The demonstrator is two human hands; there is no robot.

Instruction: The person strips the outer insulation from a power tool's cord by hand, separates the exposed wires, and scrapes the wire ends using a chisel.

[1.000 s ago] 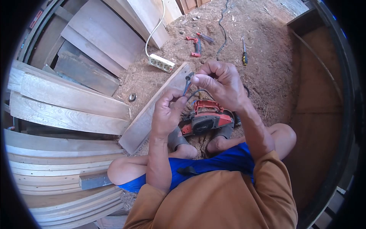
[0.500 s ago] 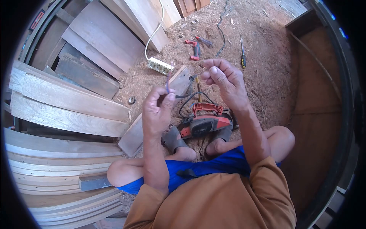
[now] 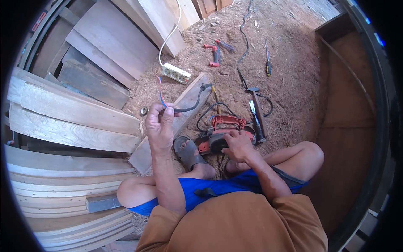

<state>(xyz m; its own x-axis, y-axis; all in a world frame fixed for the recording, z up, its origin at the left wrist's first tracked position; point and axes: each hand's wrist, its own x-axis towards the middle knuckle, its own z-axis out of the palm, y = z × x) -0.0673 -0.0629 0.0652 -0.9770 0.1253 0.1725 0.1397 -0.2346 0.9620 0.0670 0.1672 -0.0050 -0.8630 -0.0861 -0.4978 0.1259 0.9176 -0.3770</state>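
Note:
My left hand (image 3: 159,128) pinches a black power cord (image 3: 192,108) near its stripped end. Red and blue inner wires (image 3: 160,90) stick up beyond my thumb and finger. From there the cord runs right to a round dark piece on the wooden board (image 3: 184,111). A red and black power tool (image 3: 228,120), which looks like an electric planer, sits on the ground between my feet. Over its black body my right hand (image 3: 241,146) lies with bent fingers and thumb, gripping it. A chisel (image 3: 252,110) and a hammer (image 3: 257,105) lie just right of the tool.
A white power strip (image 3: 176,73) lies ahead on the sawdust. Farther off are a red and black handle part (image 3: 215,55) and a screwdriver (image 3: 268,63). A roll of tape (image 3: 144,111) is at left, near stacked planks (image 3: 75,113). A brown panel (image 3: 348,138) borders the right.
My right hand has come down from the air onto the power tool. My left hand has shifted slightly left and down with the cord, whose coloured wires now show more clearly.

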